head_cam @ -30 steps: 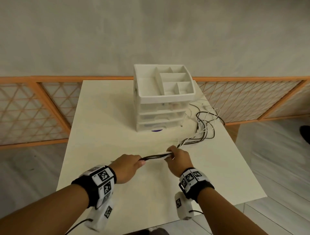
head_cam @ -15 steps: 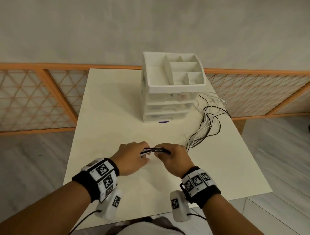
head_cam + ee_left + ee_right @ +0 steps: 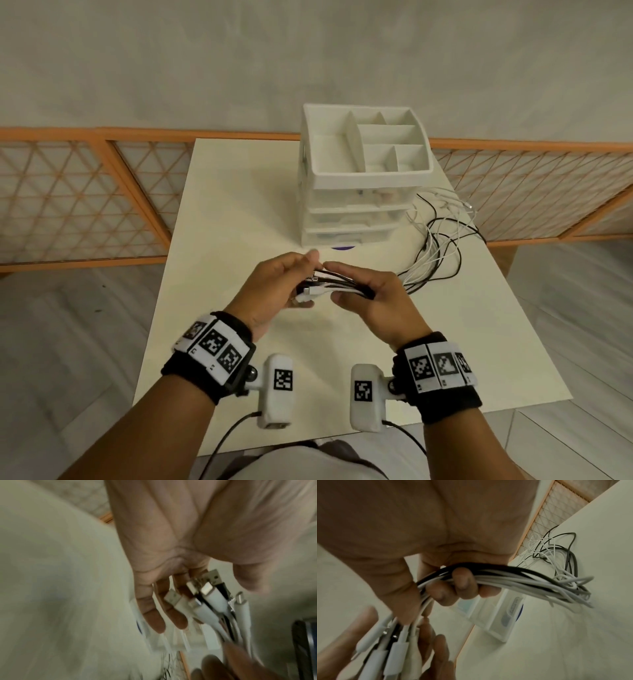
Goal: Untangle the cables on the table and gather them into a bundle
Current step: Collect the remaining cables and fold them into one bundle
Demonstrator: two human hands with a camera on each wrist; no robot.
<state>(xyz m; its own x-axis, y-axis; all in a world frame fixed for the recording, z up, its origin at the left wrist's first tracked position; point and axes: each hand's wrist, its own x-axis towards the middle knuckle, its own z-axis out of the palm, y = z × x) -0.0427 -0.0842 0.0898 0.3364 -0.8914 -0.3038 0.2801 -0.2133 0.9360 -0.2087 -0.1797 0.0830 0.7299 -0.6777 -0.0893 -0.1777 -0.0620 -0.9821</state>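
While the right hand (image 3: 373, 298) curls its fingers (image 3: 464, 582) round the gathered run of cables (image 3: 513, 578), the left hand (image 3: 274, 284) lies spread with straight fingers (image 3: 154, 616) cupping the plug ends (image 3: 211, 595) without closing on them. Both hands hold this part of the bundle above the near middle of the surface (image 3: 222, 212), and the rest of the cables trails right and far into a loose tangle (image 3: 442, 233) beside the drawer organiser (image 3: 359, 178). The likely trouble is that tangle: pulling the bundle in while loops still cross could tighten them into knots, or drag a strand against the organiser's corner. With the left hand only supporting the plugs, one could slip out and leave the ends uneven. The cables are thin, smooth and round, some black and some white, limp enough to sag in curls. Their plugs are stiffer, with white moulded sleeves and flat metal tips. The organiser is white plastic with translucent drawers, and the surface is matte cream.
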